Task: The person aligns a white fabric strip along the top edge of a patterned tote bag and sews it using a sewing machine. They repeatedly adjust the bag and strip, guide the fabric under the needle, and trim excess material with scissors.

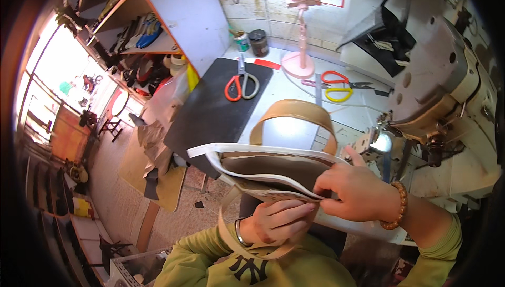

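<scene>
A handbag [263, 165] with white edging and a greyish-brown lining is held mouth up before my body, its opening spread. One tan strap handle [294, 109] arches over the far side; the other handle [227, 229] loops down near my left wrist. My left hand [276, 221] presses the near side of the bag, fingers closed against it. At the right end of the opening, my right hand [355, 190] pinches the white edge, its fingertips partly inside. A loose white strip end sticks out at the bag's left corner. The bag's lower part is hidden.
A sewing machine [436, 87] with a lit lamp stands close on the right. Red-and-grey scissors [242, 86] lie on a black mat [210, 108]; red-and-yellow scissors [339, 94] lie behind the bag. A pink stand [299, 65] and two jars are near the wall. Shelves are at left.
</scene>
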A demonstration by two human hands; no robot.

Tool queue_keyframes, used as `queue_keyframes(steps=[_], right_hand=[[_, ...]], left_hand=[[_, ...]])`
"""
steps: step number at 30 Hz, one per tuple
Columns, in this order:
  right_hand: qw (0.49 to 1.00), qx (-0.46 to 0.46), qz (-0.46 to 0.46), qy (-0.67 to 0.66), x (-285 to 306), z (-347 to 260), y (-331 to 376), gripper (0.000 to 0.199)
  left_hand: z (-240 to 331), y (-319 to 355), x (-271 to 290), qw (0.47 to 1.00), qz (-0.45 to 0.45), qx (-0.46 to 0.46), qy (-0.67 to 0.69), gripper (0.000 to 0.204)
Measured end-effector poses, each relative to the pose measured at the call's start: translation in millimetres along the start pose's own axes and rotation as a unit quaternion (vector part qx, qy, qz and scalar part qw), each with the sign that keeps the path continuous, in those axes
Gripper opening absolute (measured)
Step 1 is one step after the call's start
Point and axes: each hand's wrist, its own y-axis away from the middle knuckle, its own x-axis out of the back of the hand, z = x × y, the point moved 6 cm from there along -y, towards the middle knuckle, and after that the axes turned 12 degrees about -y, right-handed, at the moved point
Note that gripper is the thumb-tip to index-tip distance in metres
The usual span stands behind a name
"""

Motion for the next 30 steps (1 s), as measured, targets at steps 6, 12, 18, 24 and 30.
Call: queue_keyframes(steps=[6, 12, 18, 24, 30], right_hand=[[0.996, 0.028, 0.028, 0.076, -4, -6, 3, 0.011], [0.994, 0.056, 0.07, 0.063, -4, -5, 5, 0.006], [0.996, 0.043, 0.057, 0.061, -6, -5, 6, 0.006], [0.996, 0.04, 0.074, 0.014, -1, 3, 3, 0.007], [0.999, 0.033, 0.043, -0.007, -2, 6, 0, 0.009]], left_hand=[[-18, 53, 10, 0.984, -0.123, 0.126, 0.003, 0.031], [-75, -2, 152, 0.923, 0.122, 0.362, -0.049, 0.021], [-51, -107, 65, 0.917, -0.303, 0.238, 0.101, 0.007], [8, -51, 19, 0.958, -0.239, 0.142, -0.068, 0.018], [-10, -14, 6, 0.965, 0.03, 0.259, -0.005, 0.026]])
